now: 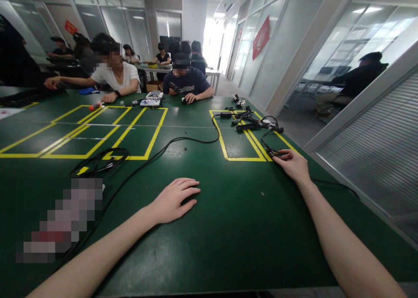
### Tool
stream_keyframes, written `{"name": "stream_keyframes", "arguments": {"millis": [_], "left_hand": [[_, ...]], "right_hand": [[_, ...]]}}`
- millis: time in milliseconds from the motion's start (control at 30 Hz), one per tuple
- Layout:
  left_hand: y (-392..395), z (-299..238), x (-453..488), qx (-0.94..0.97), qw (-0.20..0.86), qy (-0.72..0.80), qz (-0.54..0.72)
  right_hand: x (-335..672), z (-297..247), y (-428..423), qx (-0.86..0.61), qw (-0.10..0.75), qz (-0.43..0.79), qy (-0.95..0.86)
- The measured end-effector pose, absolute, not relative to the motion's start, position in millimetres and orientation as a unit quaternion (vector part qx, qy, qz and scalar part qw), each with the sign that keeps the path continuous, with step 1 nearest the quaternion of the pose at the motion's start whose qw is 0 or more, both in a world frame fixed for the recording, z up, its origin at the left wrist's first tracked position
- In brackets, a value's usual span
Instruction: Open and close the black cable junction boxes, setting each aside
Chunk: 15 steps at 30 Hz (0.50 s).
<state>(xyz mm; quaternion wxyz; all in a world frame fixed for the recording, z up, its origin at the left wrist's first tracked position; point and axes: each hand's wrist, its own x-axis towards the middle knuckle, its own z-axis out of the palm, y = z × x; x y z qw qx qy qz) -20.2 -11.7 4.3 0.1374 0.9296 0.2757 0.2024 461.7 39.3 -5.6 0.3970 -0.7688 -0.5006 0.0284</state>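
Note:
My left hand (178, 200) rests on the green tabletop (225, 241) with its fingers stretched out and nothing in it. Off to the right, my right hand (294, 165) has its thumb and fingers closed around a small black corded item (277, 153) at the edge of a yellow tape outline. Part of that item is hidden under the fingers, so its exact kind is unclear. A black cable loops from it toward a pile of black cables and adapters (250, 126) just beyond.
A long black cable (170, 142) crosses the table toward a coiled cable (101, 163) at left, near a pixelated object (65, 219). Yellow tape (156, 134) marks rectangles. Two people sit across the table, one beside a white device (152, 99). A glass partition (369, 128) stands at right.

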Motion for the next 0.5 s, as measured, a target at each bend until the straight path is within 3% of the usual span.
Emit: {"name": "stream_keyframes", "arguments": {"millis": [233, 500], "left_hand": [[-12, 4, -20, 0.931, 0.132, 0.272, 0.205], [-11, 3, -21, 0.93, 0.133, 0.27, 0.211]], "right_hand": [[462, -8, 42, -0.722, 0.492, 0.065, -0.482], [457, 1, 38, -0.754, 0.493, -0.024, -0.433]]}}
